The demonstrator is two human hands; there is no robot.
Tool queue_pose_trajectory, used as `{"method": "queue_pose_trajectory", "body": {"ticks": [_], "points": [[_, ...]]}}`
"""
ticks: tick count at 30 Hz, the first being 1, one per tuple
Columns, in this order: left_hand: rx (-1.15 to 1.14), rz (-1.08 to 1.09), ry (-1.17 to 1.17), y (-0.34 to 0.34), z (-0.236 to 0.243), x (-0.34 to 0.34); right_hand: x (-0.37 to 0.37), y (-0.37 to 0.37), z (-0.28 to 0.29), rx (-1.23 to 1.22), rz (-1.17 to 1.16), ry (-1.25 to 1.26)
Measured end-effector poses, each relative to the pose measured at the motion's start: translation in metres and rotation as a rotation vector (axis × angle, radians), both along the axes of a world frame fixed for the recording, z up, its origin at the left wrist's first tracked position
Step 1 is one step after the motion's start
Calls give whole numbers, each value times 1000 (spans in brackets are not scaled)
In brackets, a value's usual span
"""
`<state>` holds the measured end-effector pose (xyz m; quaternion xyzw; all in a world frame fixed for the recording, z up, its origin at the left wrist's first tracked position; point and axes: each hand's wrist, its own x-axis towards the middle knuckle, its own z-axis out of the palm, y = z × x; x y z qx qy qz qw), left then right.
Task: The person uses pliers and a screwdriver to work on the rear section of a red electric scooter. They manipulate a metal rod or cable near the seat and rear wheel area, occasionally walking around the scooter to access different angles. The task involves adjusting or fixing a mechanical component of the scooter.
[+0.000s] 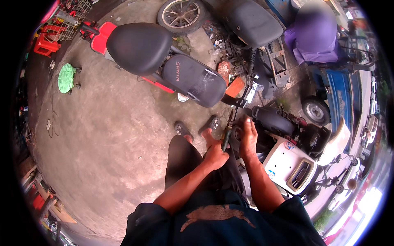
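My left hand (216, 156) is closed round the green-and-dark handle of long-nosed pliers (227, 133). Their narrow jaws point away from me, toward a dark metal bracket (234, 101) below the seat of a parked scooter. Just right of the pliers is my right hand (248, 137), its fingers stretched out close together and no object visible in them. Beyond its fingertips lies a black scooter tyre (273, 121). A white scooter body (289, 164) with dark parts exposed stands along my right forearm. Whether the right fingers touch any part cannot be made out.
A scooter with black seats (193, 80) and red trim stands ahead. Broken bricks (235, 87) and metal scraps lie beside it. A green-topped stool (66, 78) is at left. A person in purple (314, 39) is near a blue cargo vehicle (338, 102) at right.
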<state>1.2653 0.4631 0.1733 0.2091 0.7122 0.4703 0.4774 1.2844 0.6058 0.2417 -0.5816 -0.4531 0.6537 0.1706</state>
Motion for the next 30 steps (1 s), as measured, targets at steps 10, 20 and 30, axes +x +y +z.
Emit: {"method": "queue_pose_trajectory", "body": {"ticks": [10,20,30], "points": [[-48,144,-351,4,69,-70,-15,24,-20,-44,73,128],[-90,215,-312,89,106,-91,14,19,-32,88,173,296],[-307,146,-309,93,114,-59,33,49,-34,-72,246,284]]}}
